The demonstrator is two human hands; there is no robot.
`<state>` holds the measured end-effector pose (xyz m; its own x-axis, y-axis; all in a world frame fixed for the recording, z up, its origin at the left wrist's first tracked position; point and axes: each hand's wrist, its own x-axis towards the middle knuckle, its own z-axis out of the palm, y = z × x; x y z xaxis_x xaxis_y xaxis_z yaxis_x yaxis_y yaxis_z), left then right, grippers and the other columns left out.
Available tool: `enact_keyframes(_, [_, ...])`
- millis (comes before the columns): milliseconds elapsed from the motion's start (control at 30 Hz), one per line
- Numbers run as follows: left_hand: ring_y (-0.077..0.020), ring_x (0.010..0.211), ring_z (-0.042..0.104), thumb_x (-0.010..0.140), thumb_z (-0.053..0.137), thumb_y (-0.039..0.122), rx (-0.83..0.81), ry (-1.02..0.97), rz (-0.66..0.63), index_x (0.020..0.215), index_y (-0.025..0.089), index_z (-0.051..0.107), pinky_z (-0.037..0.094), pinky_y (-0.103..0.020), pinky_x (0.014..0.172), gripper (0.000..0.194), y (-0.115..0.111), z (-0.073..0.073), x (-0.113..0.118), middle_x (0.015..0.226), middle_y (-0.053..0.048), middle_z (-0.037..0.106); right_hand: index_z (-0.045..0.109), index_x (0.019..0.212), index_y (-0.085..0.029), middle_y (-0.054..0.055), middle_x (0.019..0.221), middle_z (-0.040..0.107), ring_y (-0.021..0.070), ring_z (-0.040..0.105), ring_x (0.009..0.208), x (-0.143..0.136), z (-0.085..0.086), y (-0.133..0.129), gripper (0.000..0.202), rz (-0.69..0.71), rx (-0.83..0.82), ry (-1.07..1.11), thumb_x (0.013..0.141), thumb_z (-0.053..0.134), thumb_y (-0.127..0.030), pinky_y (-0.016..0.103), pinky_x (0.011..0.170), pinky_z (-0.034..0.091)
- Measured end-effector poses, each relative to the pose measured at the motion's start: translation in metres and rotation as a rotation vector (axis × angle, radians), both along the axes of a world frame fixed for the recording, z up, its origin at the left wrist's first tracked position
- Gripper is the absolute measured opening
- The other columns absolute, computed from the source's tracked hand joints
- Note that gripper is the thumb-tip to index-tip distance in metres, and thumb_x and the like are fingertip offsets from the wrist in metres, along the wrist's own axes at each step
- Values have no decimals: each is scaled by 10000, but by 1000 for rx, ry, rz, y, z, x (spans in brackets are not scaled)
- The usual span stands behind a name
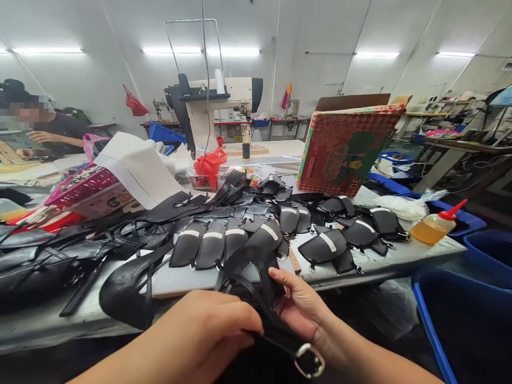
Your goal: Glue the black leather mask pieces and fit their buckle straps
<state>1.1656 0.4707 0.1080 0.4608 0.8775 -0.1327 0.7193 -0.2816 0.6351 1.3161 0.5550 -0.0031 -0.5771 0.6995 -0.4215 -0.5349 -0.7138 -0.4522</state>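
A black leather sandal upper with cut-out straps is held between both hands just in front of the bench edge. My right hand is closed on its right side, thumb on top. Curled fingers of my left hand pinch its thin strap near the middle; the fingertips are partly hidden. From there the strap runs below my right hand to a silver buckle. Just beyond my hands lie several black leather pieces with white tape strips and small metal buckles. A curved black leather piece lies left of my hands.
A sewing machine stands behind the heaped pieces. A red printed box leans at centre right. At the bench's right end lies a bottle of amber liquid. Blue bins stand on the right. A person sits far left.
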Motion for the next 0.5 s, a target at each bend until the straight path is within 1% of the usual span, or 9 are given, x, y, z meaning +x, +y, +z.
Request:
enact_keyframes(33, [-97, 816, 606, 843, 488, 96, -1, 0, 7, 887, 263, 621, 421, -149, 725, 218, -3, -1, -2, 905, 53, 669, 632, 746, -162, -6, 651, 674, 146, 617, 618, 1, -3, -3, 209, 56, -38, 12, 569, 742, -162, 245, 608, 491])
enact_keyframes(100, [-100, 856, 599, 814, 505, 86, -45, 16, 13, 813, 251, 607, 417, -153, 756, 194, -9, 0, -5, 953, 57, 660, 623, 671, -144, 2, 533, 632, 144, 595, 530, 4, -10, -8, 119, 254, -69, 51, 614, 674, -235, 239, 562, 483])
enact_keyframes(167, [-111, 905, 595, 777, 499, 58, -96, 13, 18, 826, 257, 605, 417, -164, 786, 230, -15, 3, -5, 1042, 56, 646, 586, 547, -136, 13, 402, 554, 129, 530, 403, 7, -16, -11, 238, 482, -17, 86, 643, 587, -354, 216, 446, 434])
enact_keyframes(200, [-121, 930, 591, 768, 491, 54, -111, 4, 28, 837, 259, 608, 419, -173, 801, 246, -17, 5, -5, 1083, 48, 634, 566, 506, -137, 20, 377, 535, 122, 498, 359, 9, -18, -13, 287, 551, 39, 79, 643, 552, -389, 207, 393, 398])
enact_keyframes(233, [-133, 950, 586, 767, 487, 60, -121, -13, 42, 837, 256, 613, 421, -183, 813, 243, -19, 7, -4, 1114, 38, 621, 558, 488, -137, 28, 377, 536, 118, 479, 336, 10, -19, -14, 295, 569, 102, 49, 632, 538, -394, 202, 354, 365])
enact_keyframes(300, [-145, 952, 584, 785, 477, 86, -155, -33, 68, 845, 253, 619, 427, -190, 815, 227, -21, 10, -3, 1098, 25, 624, 571, 501, -131, 35, 426, 569, 118, 479, 340, 13, -16, -15, 241, 486, 203, -41, 593, 557, -354, 199, 324, 337])
enact_keyframes(400, [-138, 839, 598, 797, 478, 116, -241, 28, 77, 866, 256, 622, 437, -175, 727, 212, -20, 12, -4, 919, 38, 661, 604, 512, -114, 25, 425, 548, 103, 483, 368, 18, -4, -14, 272, 280, 295, -80, 611, 563, -363, 195, 373, 371])
enact_keyframes(467, [-132, 806, 598, 785, 482, 119, -268, 66, 87, 890, 260, 621, 439, -170, 700, 224, -21, 9, -10, 886, 44, 663, 638, 544, -98, 28, 420, 540, 100, 481, 376, 21, 4, -12, 322, 248, 367, -34, 631, 559, -398, 196, 394, 376])
enact_keyframes(500, [-136, 829, 598, 780, 484, 126, -255, 49, 101, 884, 255, 618, 443, -175, 721, 214, -23, 7, -13, 910, 39, 664, 657, 582, -96, 34, 444, 561, 107, 493, 393, 22, 7, -11, 313, 256, 407, -18, 629, 575, -394, 203, 407, 387])
